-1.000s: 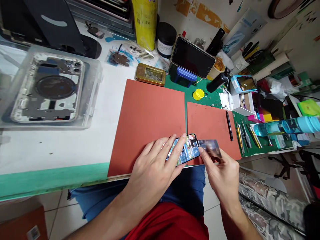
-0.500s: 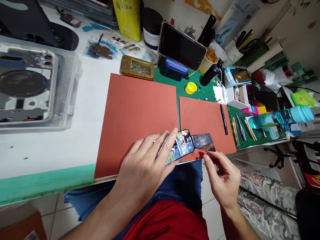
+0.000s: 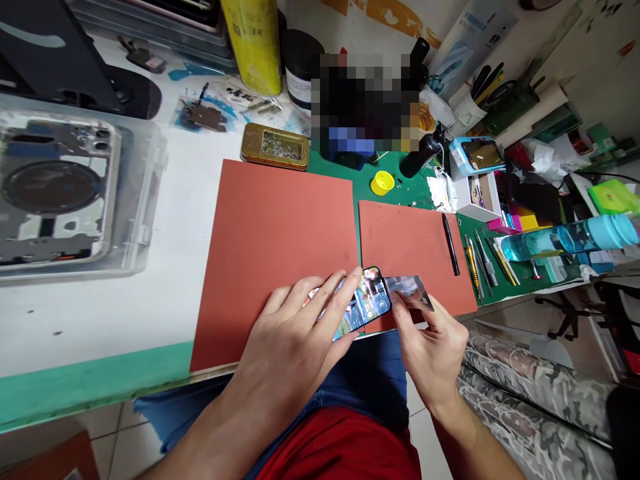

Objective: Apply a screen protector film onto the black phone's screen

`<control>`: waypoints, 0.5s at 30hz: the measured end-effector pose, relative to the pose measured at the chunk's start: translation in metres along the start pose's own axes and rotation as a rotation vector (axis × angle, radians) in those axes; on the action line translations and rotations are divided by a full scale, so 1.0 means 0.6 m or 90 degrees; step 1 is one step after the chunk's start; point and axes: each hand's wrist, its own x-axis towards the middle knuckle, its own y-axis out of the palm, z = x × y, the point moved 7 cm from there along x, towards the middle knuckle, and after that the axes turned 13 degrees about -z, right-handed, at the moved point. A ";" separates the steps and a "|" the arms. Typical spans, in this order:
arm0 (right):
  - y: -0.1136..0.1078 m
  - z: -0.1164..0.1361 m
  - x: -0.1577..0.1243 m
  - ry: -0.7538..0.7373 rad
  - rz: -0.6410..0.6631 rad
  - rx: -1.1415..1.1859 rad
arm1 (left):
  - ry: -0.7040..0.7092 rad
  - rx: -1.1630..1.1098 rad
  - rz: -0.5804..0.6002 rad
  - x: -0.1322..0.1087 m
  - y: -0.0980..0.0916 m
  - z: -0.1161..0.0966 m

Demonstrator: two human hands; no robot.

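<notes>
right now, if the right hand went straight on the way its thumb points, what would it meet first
Probably the phone: its end lies just ahead of the right hand, though depth is unclear and the two may be touching.

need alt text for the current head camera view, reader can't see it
A person's left hand lies across a lit phone while the right hand pinches a thin shiny sheet at the phone's end. Two reddish mats lie below, on a cluttered workbench with tools to the right.
</notes>
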 end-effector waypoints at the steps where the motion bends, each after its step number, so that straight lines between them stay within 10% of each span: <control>1: 0.001 0.000 0.001 -0.003 -0.003 0.000 | 0.002 0.000 0.003 0.001 0.000 -0.001; 15: 0.018 -0.002 0.019 0.049 0.020 0.010 | -0.028 -0.012 0.029 0.003 -0.002 0.001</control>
